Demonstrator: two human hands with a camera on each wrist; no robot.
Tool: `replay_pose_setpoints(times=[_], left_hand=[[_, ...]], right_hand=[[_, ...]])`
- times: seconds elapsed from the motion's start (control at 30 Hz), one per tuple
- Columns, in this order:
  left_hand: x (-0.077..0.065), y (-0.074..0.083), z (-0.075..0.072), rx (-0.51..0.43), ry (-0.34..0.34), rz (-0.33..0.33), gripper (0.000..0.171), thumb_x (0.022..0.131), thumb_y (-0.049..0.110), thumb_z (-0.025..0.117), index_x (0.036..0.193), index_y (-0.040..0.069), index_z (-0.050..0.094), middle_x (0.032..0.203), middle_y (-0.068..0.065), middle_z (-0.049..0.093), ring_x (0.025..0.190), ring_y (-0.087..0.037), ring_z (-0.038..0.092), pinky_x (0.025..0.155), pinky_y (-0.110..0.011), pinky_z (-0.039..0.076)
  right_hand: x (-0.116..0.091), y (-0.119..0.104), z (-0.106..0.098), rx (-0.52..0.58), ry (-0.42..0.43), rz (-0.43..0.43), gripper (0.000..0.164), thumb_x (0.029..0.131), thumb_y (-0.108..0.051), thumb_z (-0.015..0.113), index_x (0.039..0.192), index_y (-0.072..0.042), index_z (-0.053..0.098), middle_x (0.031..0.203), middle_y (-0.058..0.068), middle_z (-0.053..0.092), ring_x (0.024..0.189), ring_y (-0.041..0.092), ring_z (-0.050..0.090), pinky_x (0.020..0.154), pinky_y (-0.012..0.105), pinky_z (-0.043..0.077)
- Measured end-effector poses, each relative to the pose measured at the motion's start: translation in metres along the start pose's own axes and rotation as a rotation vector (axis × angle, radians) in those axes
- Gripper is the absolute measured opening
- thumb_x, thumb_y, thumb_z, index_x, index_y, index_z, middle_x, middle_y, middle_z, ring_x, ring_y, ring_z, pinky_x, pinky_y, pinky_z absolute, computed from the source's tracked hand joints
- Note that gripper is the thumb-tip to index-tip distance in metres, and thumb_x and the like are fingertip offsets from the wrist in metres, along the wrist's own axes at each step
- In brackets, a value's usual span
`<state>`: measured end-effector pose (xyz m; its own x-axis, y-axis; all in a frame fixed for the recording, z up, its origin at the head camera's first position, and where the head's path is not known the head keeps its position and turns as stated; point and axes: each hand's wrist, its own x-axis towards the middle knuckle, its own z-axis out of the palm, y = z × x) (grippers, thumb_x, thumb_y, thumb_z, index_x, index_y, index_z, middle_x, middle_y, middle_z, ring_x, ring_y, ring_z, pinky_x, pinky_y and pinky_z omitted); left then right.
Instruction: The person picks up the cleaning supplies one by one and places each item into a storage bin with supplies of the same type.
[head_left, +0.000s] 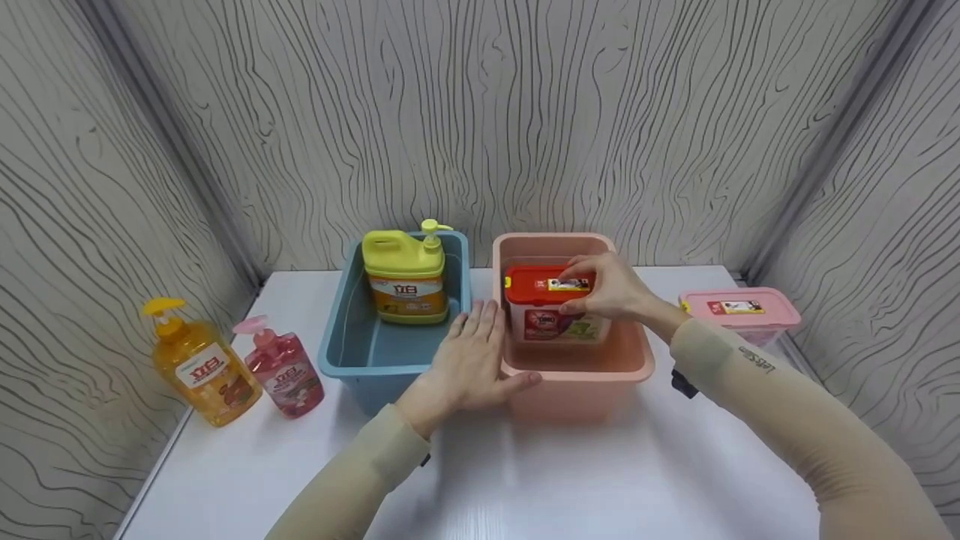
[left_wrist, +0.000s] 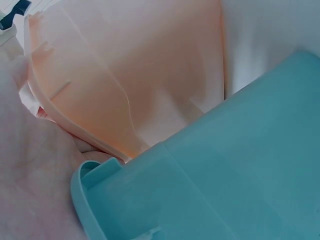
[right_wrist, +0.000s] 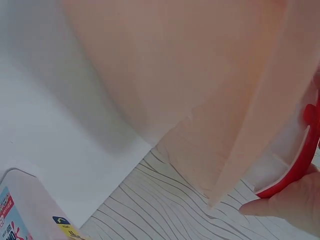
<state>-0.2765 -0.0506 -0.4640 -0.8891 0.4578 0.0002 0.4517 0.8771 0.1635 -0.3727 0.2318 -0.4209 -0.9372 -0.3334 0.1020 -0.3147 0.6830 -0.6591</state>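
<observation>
My right hand (head_left: pixel 611 289) pinches a red-lidded laundry detergent box (head_left: pixel 541 324) across its lid, thumb at the front and fingers over the top. The box sits upright inside the pink bin (head_left: pixel 577 376), its lower part hidden by the front wall. In the right wrist view the red lid (right_wrist: pixel 295 172) shows past the bin's rim, with fingers at its edge. Palm down, my left hand (head_left: pixel 469 364) lies with straight fingers over the neighbouring rims of the pink bin and the blue bin (head_left: pixel 382 371). It holds nothing.
A yellow detergent jug with a pump (head_left: pixel 407 281) stands in the blue bin. Left on the white table (head_left: pixel 480 480) are an orange pump bottle (head_left: pixel 206 371) and a pink pump bottle (head_left: pixel 285 375). A pink-lidded box (head_left: pixel 741 307) stands at the right. Wood-patterned walls enclose the table.
</observation>
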Motion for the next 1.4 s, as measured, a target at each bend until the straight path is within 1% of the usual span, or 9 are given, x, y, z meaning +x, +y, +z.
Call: replay_pose_setpoints(times=[0.13,0.33,0.5,0.6,0.83,0.97,1.27,1.4], left_hand=[[0.0,0.0,-0.001,-0.011,-0.008,-0.002,0.122,0.097,0.095,0.035,0.182,0.012,0.009,0.192,-0.008,0.009,0.18,-0.035,0.005,0.146,-0.057,0.013],[0.001,-0.001,-0.001,-0.023,-0.022,0.0,0.122,0.097,0.095,0.035,0.182,0.012,0.006,0.192,-0.007,0.007,0.18,-0.035,0.005,0.147,-0.055,0.011],[0.0,-0.002,-0.001,-0.037,-0.02,-0.003,0.123,0.096,0.096,0.035,0.182,0.013,0.006,0.192,-0.007,0.006,0.18,-0.035,0.004,0.147,-0.056,0.011],[0.0,-0.001,-0.002,-0.034,-0.019,-0.006,0.123,0.096,0.095,0.036,0.182,0.012,0.006,0.192,-0.007,0.006,0.18,-0.035,0.004,0.147,-0.056,0.011],[0.0,0.0,-0.001,-0.016,-0.007,-0.007,0.123,0.097,0.094,0.037,0.182,0.01,0.01,0.192,-0.01,0.012,0.18,-0.038,0.011,0.146,-0.057,0.015],[-0.001,0.001,-0.001,-0.01,-0.007,-0.013,0.124,0.096,0.095,0.037,0.182,0.01,0.009,0.192,-0.009,0.011,0.18,-0.038,0.009,0.146,-0.057,0.014],[-0.001,0.002,-0.002,-0.01,-0.016,-0.022,0.123,0.096,0.094,0.039,0.182,0.011,0.009,0.192,-0.009,0.01,0.18,-0.037,0.008,0.146,-0.056,0.014],[-0.001,0.002,-0.002,-0.012,-0.016,-0.025,0.123,0.096,0.094,0.039,0.182,0.011,0.008,0.192,-0.008,0.009,0.18,-0.037,0.007,0.146,-0.056,0.014]], right_hand=[[0.002,0.001,0.002,-0.007,-0.009,-0.009,0.048,0.085,-0.022,0.098,0.129,-0.011,0.084,0.164,0.02,0.062,0.155,0.049,0.052,0.13,0.074,0.041],[0.006,0.004,0.006,-0.038,-0.03,-0.024,0.046,0.084,-0.019,0.098,0.127,-0.007,0.084,0.16,0.023,0.065,0.156,0.05,0.053,0.132,0.075,0.038],[0.005,0.007,0.009,-0.028,-0.055,-0.012,0.046,0.085,-0.017,0.097,0.128,-0.009,0.084,0.159,0.022,0.066,0.155,0.049,0.053,0.13,0.075,0.041],[0.003,0.01,0.011,-0.026,-0.069,-0.011,0.046,0.086,-0.018,0.097,0.13,-0.009,0.084,0.16,0.021,0.065,0.155,0.049,0.051,0.13,0.076,0.041],[0.002,0.013,0.016,-0.009,-0.085,0.0,0.046,0.086,-0.017,0.096,0.13,-0.01,0.084,0.159,0.02,0.064,0.153,0.046,0.05,0.129,0.073,0.044],[0.002,0.015,0.017,-0.004,-0.093,0.013,0.046,0.086,-0.016,0.097,0.13,-0.01,0.085,0.159,0.019,0.064,0.153,0.045,0.048,0.13,0.074,0.04],[0.003,0.018,0.018,-0.017,-0.116,0.036,0.047,0.088,-0.014,0.095,0.132,-0.006,0.082,0.163,0.023,0.063,0.155,0.05,0.051,0.131,0.073,0.042],[0.004,0.017,0.019,-0.018,-0.119,0.036,0.048,0.088,-0.016,0.096,0.133,-0.006,0.082,0.158,0.022,0.066,0.151,0.048,0.056,0.129,0.071,0.045]])
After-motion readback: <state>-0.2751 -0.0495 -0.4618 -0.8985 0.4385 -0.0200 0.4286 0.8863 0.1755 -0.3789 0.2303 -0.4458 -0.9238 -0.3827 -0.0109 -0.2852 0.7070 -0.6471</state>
